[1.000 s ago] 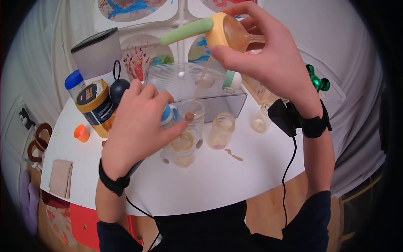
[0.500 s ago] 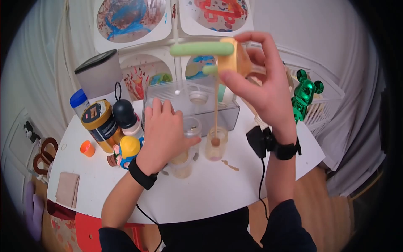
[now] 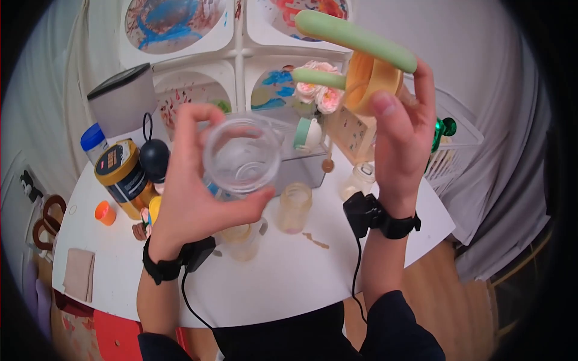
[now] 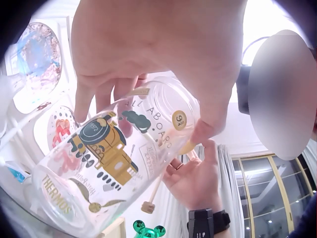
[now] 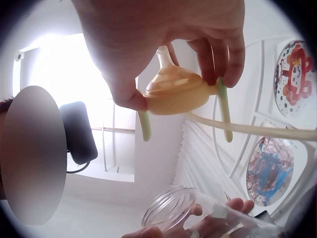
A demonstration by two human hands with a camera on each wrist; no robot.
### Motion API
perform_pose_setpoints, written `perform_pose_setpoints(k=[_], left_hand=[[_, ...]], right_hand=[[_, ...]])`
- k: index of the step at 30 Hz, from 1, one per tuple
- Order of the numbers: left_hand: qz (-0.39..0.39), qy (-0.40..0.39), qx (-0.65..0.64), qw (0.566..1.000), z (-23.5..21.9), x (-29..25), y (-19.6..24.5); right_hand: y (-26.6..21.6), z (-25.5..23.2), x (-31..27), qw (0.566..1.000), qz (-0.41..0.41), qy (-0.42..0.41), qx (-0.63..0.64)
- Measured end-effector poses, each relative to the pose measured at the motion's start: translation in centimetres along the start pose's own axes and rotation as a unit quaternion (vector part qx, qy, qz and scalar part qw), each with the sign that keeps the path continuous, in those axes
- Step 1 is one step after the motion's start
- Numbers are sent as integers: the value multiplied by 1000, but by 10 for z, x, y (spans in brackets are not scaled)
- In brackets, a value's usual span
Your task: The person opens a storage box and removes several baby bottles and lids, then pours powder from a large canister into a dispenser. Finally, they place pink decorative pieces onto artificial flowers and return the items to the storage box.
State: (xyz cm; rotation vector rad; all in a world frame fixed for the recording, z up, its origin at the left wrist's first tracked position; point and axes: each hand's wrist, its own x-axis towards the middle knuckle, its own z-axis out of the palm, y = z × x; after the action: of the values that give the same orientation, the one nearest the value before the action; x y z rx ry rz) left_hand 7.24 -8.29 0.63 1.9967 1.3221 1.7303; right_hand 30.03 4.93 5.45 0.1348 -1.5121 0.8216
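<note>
My left hand [image 3: 189,180] grips a clear bottle [image 3: 242,155] round its side, raised over the table with its open mouth toward the head camera. In the left wrist view this bottle shows a printed yellow train and the word THERMOS. My right hand [image 3: 400,141] pinches a sippy-cup lid [image 5: 178,96] by its yellow collar, thumb on one side and fingers on the other. Two green handles [image 3: 355,39] stick out from it, and a clear spout points up past the palm. From the lid hangs a thin straw with a brown weighted end [image 3: 327,165].
Below stand a yellowish jar [image 3: 295,207] and another clear container [image 3: 241,240]. A small clear jar [image 3: 359,180] is at right. A grey translucent box [image 3: 298,171] holds a green-and-white cap [image 3: 307,133] on top. At left are a gold-lidded tub [image 3: 125,177], an orange cup [image 3: 105,213] and a folded cloth [image 3: 79,275].
My left hand has gone from among the containers to gripping the clear bottle and raising it. My right hand has moved right with the lid, swinging the straw away from the jars.
</note>
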Motion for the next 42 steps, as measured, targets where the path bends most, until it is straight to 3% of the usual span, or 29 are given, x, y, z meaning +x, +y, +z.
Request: perform_pose_setpoints(k=[5, 12, 15, 18, 20, 22, 25, 26, 28, 31, 33, 39, 42], left_hand=[[26, -89, 30, 995, 6, -1, 5], [96, -112, 109, 983, 22, -5, 16], [76, -129, 141, 979, 29, -8, 25], [61, -130, 133, 981, 35, -8, 21], [37, -139, 140, 980, 34, -8, 26], [35, -127, 129, 983, 33, -8, 26], [66, -95, 104, 988, 34, -8, 20], [80, -97, 111, 986, 34, -8, 19], [77, -126, 133, 980, 33, -9, 22], [32, -192, 163, 967, 34, -14, 37], [7, -219, 159, 963, 37, -16, 44], [-12, -205, 124, 971, 36, -16, 49], [39, -119, 39, 991, 31, -15, 55]], right_hand=[[-8, 4, -2, 999, -17, 17, -32], [-21, -9, -6, 992, -89, -22, 92], [-21, -13, -4, 991, -126, -4, 49], [-24, -15, -1, 989, -103, 85, -61], [-20, -10, -2, 986, -100, 120, -53], [-27, 30, -1, 975, -69, 207, -49], [-36, 32, -11, 989, -52, 133, 42], [-38, 18, -14, 988, -59, 73, 126], [-33, -5, -14, 988, -82, 29, 125], [-24, -17, -8, 992, -109, 60, -27], [-31, -14, -8, 993, -100, 59, 3], [-43, 4, -16, 987, -110, 42, -106], [-49, 7, -20, 989, -70, -74, -107]])
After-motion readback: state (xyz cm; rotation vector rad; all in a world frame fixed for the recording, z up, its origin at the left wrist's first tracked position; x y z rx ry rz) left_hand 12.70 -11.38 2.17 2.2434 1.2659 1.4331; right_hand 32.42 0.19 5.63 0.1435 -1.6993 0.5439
